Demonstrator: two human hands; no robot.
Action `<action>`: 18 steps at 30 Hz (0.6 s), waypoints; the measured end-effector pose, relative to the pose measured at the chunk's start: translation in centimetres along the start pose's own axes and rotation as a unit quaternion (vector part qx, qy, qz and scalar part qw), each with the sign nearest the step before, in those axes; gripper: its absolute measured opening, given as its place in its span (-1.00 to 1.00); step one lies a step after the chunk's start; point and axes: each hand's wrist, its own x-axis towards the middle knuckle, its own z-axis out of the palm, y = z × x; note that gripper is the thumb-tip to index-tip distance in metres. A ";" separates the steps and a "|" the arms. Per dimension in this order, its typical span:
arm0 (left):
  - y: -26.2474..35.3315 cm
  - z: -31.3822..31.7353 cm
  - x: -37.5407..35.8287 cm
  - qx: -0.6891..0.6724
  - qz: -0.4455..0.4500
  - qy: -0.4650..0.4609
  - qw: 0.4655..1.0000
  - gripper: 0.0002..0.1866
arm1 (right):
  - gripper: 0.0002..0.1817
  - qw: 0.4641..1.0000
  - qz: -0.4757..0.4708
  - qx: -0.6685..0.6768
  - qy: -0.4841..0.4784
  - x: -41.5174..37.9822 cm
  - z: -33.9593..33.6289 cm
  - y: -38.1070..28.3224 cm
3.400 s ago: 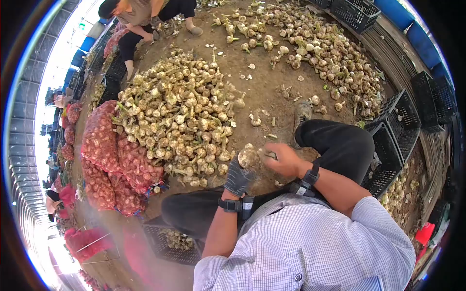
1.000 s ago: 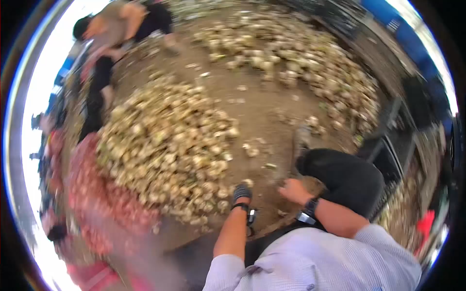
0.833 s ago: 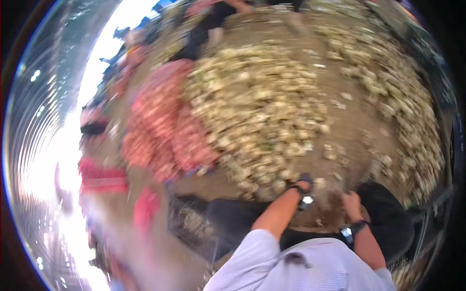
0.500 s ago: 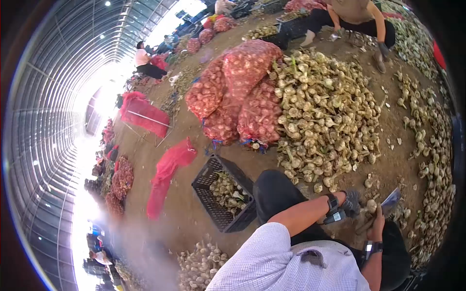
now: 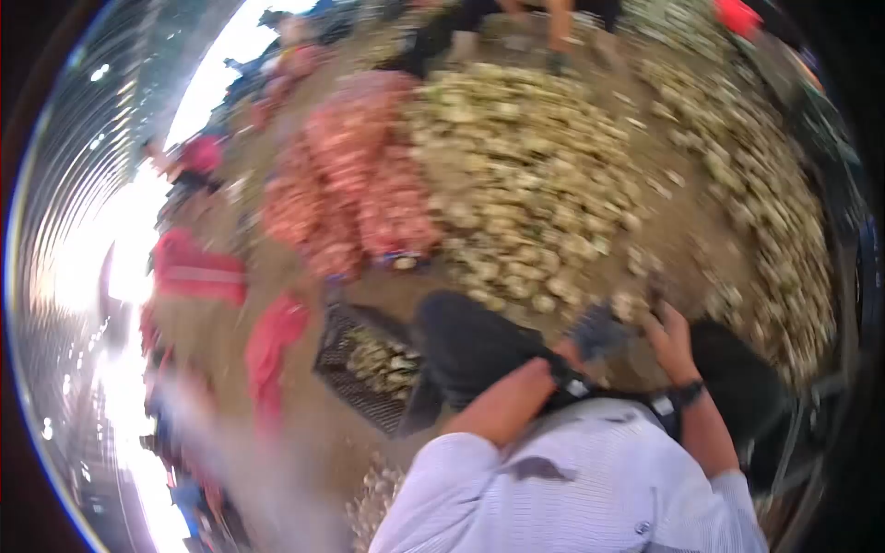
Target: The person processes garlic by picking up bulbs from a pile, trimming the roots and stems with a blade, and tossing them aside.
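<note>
My left hand [image 5: 597,332], in a grey glove, is closed at a pale garlic bulb [image 5: 630,306] by its fingertips. My bare right hand [image 5: 671,343] is close beside it, fingers curled round a knife [image 5: 656,291] that shows only as a dark smear. Motion blur hides the exact grip of both hands. Just beyond them spreads a big heap of garlic bulbs [image 5: 525,184] with stems.
A black plastic crate [image 5: 336,364] with trimmed garlic pieces stands left of my knee. Full red mesh sacks [image 5: 350,175] lean beyond it, and an empty red net [image 5: 269,355] lies on the ground. More garlic [image 5: 756,203] lines the right. Another person [image 5: 558,28] is at the far side.
The whole view has swung and blurred, so the heap and sacks appear farther left and higher. My hands stay close together; the knife blade, plain before, is now smeared.
</note>
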 end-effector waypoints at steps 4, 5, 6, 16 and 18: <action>1.7 -0.2 -0.3 -0.083 -0.098 0.004 0.992 -0.67 | -0.67 0.979 -0.098 -0.179 -0.016 -1.6 -1.3 0.8; 2.6 -1.4 -0.4 0.028 -0.051 -0.010 0.998 -0.68 | -0.69 0.976 -0.104 -0.190 -0.014 -1.4 -0.9 0.9; 2.2 -1.5 -0.3 0.172 0.014 -0.052 0.984 -0.69 | -0.71 0.974 -0.114 -0.196 -0.014 -1.6 -0.9 1.1; 0.1 -0.9 0.0 0.320 0.076 -0.044 0.943 -0.67 | -0.70 0.966 -0.058 -0.253 -0.020 -1.5 -1.2 1.1; 1.7 -0.8 0.5 0.288 0.050 -0.042 0.955 -0.67 | -0.69 0.965 -0.058 -0.253 -0.027 -1.5 -1.3 1.2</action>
